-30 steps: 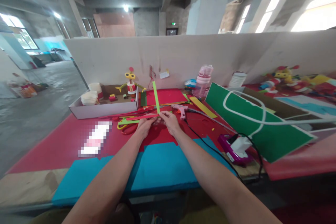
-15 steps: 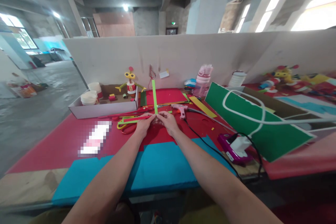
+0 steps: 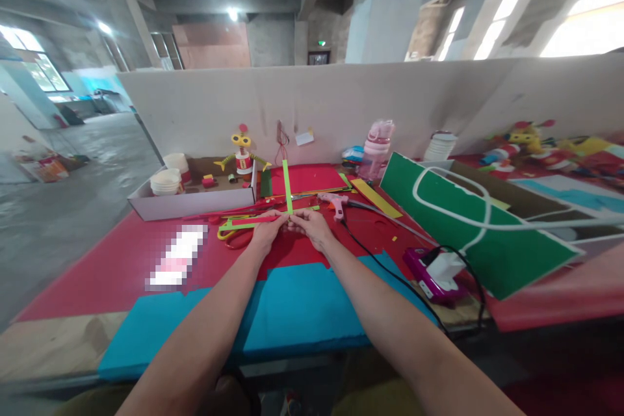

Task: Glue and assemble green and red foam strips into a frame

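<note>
Lime-green strip [image 3: 286, 183], near upright over the middle of the red-covered counter [image 3: 112, 266], lower end between both hands. Grip of left hand [image 3: 266, 232] and right hand [image 3: 312, 227]: fingertips closed tight, almost meeting, pinched on the strip's foot. Red strip [image 3: 253, 221] running leftward from the same pinch, along the top of the left hand.

Crowded round the hands: scissors [image 3: 237, 242] just beside the left, handles partly covered by strips; pink glue gun [image 3: 335, 204] near the right, with black cable [image 3: 370, 252] trailing past the right forearm to the front edge. Blue sheets [image 3: 302, 312] beneath both forearms.

Farther back: red sheet [image 3: 316, 180] behind the upright strip; white tray [image 3: 195, 203] to the left, with paper cups [image 3: 166, 182] and yellow-headed figure [image 3: 242, 155]; pink bottle [image 3: 377, 151] near the partition [image 3: 209, 101].

Right side the most obstructed: green board [image 3: 468, 227] tilted, looped white cable [image 3: 489, 205] across it, purple power block [image 3: 429, 278] in front.
</note>
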`<move>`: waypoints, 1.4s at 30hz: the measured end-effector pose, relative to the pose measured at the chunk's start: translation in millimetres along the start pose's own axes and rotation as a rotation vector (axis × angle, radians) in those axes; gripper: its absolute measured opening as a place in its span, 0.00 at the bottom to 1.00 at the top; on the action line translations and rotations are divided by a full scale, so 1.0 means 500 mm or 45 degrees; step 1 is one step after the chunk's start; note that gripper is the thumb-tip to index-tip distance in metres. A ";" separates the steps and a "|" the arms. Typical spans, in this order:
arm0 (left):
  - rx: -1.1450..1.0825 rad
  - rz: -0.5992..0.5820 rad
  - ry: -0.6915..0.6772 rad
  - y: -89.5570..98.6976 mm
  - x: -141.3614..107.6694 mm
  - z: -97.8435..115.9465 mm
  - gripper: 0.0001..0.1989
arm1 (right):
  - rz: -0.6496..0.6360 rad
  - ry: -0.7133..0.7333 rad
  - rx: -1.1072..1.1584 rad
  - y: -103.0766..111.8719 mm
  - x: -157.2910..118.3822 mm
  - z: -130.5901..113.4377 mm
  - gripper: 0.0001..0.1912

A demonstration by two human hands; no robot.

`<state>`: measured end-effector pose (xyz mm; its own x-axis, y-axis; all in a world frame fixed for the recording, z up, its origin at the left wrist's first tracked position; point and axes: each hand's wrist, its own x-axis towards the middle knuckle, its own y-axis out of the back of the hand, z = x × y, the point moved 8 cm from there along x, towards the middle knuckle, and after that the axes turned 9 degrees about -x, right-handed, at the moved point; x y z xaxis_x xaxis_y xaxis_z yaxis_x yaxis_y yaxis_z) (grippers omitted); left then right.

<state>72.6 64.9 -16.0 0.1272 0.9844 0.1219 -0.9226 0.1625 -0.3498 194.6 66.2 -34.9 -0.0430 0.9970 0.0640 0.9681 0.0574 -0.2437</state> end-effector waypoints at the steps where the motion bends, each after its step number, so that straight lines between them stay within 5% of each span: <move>1: -0.008 0.001 0.005 0.000 0.000 -0.001 0.13 | -0.008 -0.008 0.002 -0.001 0.000 0.001 0.20; 18: 0.259 0.048 -0.089 0.020 0.015 -0.002 0.16 | -0.035 -0.100 0.031 0.001 0.000 0.006 0.14; 26: -0.013 -0.110 -0.009 0.000 0.015 -0.017 0.16 | 0.075 -0.054 0.101 0.004 0.002 0.005 0.11; 42: -0.110 -0.139 0.096 -0.003 0.013 -0.028 0.16 | 0.066 0.024 0.006 0.000 -0.002 -0.006 0.13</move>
<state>80.0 72.0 -27.4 0.2553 0.9622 0.0944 -0.8674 0.2711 -0.4174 195.2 64.9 -32.0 0.0123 0.9975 0.0695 0.9678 0.0056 -0.2517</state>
